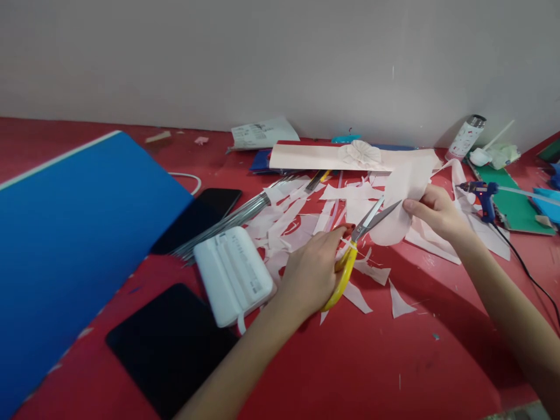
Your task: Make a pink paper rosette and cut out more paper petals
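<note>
Pale pink paper point(396, 210): pinched in my right fingers point(415, 205), its curved edge at the open blades point(371, 224).
Yellow-handled scissors point(345, 274): clenched in my left fingers point(326, 245).
White box point(231, 277): just beside my left wrist.
Red counter point(394, 367): strewn with pink scraps point(371, 271).

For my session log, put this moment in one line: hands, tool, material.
Left hand: yellow-handled scissors, blades open | Right hand: pale pink sheet | Nearby: blue hot glue gun, pink scraps

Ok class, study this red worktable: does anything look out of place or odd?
Yes: pale pink paper scraps lie scattered across the red tabletop, right up to the metal rods, and a large blue board sits slanted across the left side, looking askew.
</note>
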The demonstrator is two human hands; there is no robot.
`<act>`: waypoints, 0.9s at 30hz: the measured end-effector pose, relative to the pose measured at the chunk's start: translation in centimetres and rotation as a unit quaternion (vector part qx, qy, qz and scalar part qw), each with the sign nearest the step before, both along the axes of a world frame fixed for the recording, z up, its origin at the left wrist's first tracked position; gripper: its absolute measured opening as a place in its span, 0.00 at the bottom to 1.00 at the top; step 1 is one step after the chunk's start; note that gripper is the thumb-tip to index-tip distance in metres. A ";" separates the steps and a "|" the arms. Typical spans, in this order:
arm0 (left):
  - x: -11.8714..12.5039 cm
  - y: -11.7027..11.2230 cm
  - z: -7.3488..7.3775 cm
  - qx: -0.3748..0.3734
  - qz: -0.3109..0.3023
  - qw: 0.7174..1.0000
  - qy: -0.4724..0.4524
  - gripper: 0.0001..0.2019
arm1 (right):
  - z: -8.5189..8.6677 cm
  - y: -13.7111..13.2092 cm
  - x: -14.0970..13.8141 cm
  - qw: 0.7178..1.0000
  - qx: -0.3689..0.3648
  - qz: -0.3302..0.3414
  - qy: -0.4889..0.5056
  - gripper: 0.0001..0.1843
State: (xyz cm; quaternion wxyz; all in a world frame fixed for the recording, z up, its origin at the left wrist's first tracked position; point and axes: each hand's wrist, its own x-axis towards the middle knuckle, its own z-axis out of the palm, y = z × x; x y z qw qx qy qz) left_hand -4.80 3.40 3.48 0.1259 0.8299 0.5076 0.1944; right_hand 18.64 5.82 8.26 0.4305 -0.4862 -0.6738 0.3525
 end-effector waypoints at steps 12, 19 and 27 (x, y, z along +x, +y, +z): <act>-0.6 0.1 0.5 0.003 0.072 0.997 0.022 0.17 | -0.2 0.7 0.6 0.999 0.003 -0.036 0.014 0.08; -0.9 1.2 0.9 -0.027 0.183 0.978 0.098 0.18 | -0.5 1.2 1.1 0.998 0.013 -0.059 0.005 0.08; -1.3 1.2 -0.2 -0.056 0.112 0.992 0.015 0.16 | -0.5 0.7 0.4 0.999 -0.011 -0.039 0.004 0.08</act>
